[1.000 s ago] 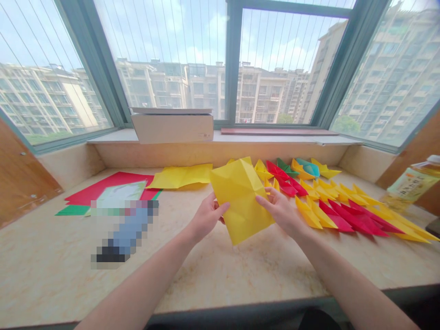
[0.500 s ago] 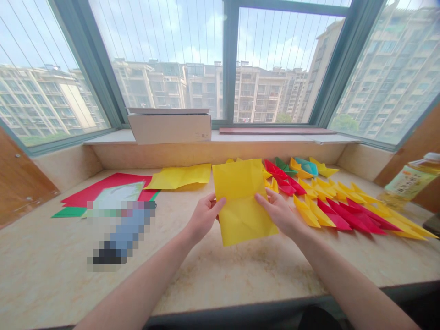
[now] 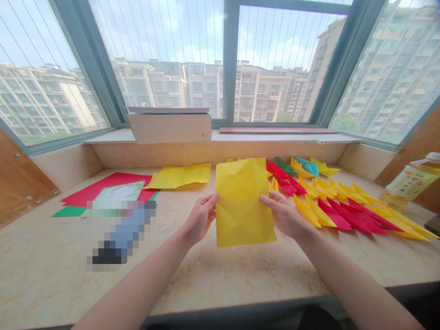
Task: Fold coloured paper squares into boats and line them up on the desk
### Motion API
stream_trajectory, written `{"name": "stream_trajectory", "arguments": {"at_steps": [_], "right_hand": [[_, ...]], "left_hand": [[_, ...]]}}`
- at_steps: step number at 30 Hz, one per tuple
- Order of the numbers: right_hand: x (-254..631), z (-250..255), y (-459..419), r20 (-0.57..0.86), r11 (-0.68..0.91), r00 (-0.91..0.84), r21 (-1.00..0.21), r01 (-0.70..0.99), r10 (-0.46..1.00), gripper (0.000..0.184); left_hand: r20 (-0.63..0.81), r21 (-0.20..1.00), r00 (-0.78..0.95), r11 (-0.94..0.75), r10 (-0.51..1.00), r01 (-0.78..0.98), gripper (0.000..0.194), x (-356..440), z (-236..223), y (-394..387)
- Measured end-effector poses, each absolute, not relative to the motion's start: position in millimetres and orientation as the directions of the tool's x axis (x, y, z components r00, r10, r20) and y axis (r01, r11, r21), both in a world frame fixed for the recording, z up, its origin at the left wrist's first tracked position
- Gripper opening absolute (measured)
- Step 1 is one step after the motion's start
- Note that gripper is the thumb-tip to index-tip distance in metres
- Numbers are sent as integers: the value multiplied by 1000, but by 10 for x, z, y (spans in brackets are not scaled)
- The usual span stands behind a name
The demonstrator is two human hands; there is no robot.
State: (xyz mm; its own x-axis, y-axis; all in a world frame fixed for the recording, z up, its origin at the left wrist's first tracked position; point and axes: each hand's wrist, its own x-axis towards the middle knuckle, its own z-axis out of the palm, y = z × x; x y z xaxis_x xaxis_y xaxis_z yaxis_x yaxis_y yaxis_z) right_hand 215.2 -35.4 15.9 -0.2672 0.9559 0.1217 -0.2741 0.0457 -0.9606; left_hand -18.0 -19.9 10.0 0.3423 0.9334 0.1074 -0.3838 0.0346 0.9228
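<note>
Yellow origami sheet (image 3: 240, 206), creased, held up over the marble sill (image 3: 220, 275), pinched at both side edges between thumb and fingers of left hand (image 3: 201, 219) and right hand (image 3: 283, 215); a loosened pinch could drop it onto the folded paper boats (image 3: 347, 217), and uneven pull could tear its creases.

a creased yellow paper sheet (image 3: 242, 201), unfolded flat, held nearly upright.

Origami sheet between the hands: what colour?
The origami sheet is yellow, shown best in the head view.
</note>
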Motion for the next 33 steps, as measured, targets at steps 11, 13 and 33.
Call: {"name": "stream_trajectory", "arguments": {"at_steps": [11,13,33], "right_hand": [[2181,49,-239,194,152,-137,-951,-269,971,47],[2173,60,-254,211,159,-174,-948,-276,962,46],[2150,-146,-231,499,585,-305,-674,451,811,26]], "left_hand": [[335,937,293,-350,896,0,85,-234,97,-186],[365,915,230,-393,902,91,75,-256,95,-141],[679,530,360,-766,640,362,10,-359,59,-225]]}}
